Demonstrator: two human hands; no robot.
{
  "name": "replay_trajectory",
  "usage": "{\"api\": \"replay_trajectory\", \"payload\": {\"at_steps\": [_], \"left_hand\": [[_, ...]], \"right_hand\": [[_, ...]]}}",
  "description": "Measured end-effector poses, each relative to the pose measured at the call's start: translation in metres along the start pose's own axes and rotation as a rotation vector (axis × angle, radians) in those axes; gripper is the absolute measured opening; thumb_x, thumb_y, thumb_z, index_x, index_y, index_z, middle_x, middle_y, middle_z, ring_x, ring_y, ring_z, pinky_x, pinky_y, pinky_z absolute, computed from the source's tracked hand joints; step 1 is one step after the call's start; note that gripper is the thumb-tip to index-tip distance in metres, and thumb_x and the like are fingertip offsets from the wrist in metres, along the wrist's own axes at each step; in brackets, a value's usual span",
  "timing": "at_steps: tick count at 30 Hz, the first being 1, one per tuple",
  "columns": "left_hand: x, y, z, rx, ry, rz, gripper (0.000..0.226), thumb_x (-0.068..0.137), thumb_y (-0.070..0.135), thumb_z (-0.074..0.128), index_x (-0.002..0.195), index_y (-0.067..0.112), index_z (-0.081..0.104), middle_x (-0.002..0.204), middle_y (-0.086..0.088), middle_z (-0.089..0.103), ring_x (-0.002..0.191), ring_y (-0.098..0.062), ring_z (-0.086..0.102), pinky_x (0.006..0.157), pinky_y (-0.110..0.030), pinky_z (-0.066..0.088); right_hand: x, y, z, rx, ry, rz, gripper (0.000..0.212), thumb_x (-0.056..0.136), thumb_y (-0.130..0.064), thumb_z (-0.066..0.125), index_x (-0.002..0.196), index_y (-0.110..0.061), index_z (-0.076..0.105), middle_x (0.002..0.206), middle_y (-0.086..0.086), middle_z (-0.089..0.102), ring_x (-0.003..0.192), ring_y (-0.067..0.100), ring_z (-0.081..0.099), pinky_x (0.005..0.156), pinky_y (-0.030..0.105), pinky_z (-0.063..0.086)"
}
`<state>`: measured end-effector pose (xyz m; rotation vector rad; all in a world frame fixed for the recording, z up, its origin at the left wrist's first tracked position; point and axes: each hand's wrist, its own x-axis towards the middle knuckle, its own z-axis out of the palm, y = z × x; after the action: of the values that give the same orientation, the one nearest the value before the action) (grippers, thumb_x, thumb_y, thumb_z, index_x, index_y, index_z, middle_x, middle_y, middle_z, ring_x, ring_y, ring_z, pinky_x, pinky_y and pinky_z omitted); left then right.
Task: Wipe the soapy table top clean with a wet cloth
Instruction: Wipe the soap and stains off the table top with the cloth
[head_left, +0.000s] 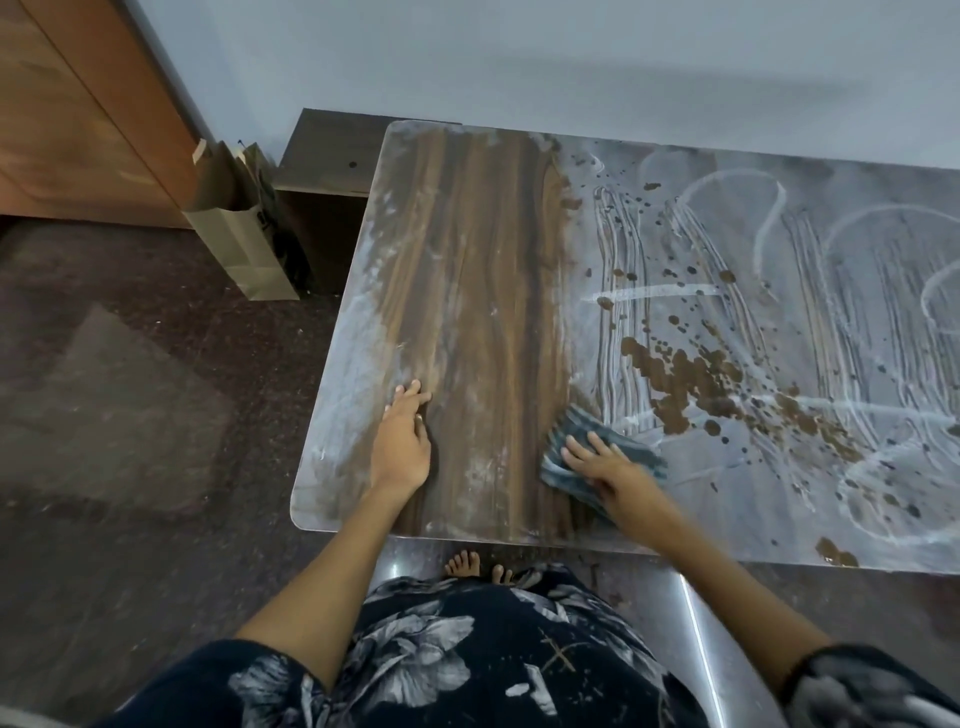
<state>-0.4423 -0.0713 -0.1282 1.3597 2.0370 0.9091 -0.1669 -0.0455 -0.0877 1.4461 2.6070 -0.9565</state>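
Head view:
Table: centre and right of frame; left strip wiped, soap film to the right.
Cloth: lower centre, at the soap's edge.
Right hand: fingers spread, pressing cloth flat.
Left hand: flat, bracing on table.
Risk: loaded cloth may smear suds onto the wiped strip; drips may wet the floor.

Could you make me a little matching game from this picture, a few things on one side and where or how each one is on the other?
Things:
1. cloth
2. left hand
3. paper bag
4. soap film

Places or states:
A. stands on the floor beside the table
B. covers the right part of the table top, streaked
C. lies under the right hand
D. rests flat on the wiped wood strip

Pairs: 1-C, 2-D, 3-A, 4-B
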Motion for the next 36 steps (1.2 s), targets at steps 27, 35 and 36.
{"api": "replay_trajectory", "payload": {"at_steps": [27,35,36], "left_hand": [[0.025,0.03,0.016,-0.136,-0.105,0.025,0.036,0.096,0.0,0.033,0.126,0.007,0.053,0.141,-0.008,0.044,0.137,-0.016,0.029,0.113,-0.024,0.018],[0.028,0.036,0.034,-0.057,-0.219,0.062,0.041,0.096,-0.002,0.032,0.131,0.007,0.048,0.146,-0.003,0.037,0.141,-0.015,0.016,0.111,-0.018,0.004],[0.028,0.035,0.034,-0.052,-0.212,0.063,0.041,0.096,-0.002,0.032,0.131,0.007,0.048,0.146,-0.003,0.037,0.141,-0.015,0.017,0.11,-0.017,0.004]], "right_hand": [[0.043,-0.09,0.073,-0.11,-0.294,-0.328,0.067,0.087,0.014,0.039,0.144,-0.02,0.028,0.154,-0.005,0.012,0.14,0.012,-0.007,0.109,0.027,-0.013],[-0.028,0.003,0.009,0.124,-0.16,-0.107,0.048,0.09,-0.003,0.049,0.129,-0.029,0.041,0.14,-0.02,0.03,0.137,0.0,0.015,0.118,0.031,0.011],[-0.02,0.012,0.0,0.132,-0.122,-0.074,0.046,0.089,-0.004,0.052,0.129,-0.027,0.044,0.141,-0.018,0.031,0.137,0.003,0.016,0.117,0.034,0.014]]}}
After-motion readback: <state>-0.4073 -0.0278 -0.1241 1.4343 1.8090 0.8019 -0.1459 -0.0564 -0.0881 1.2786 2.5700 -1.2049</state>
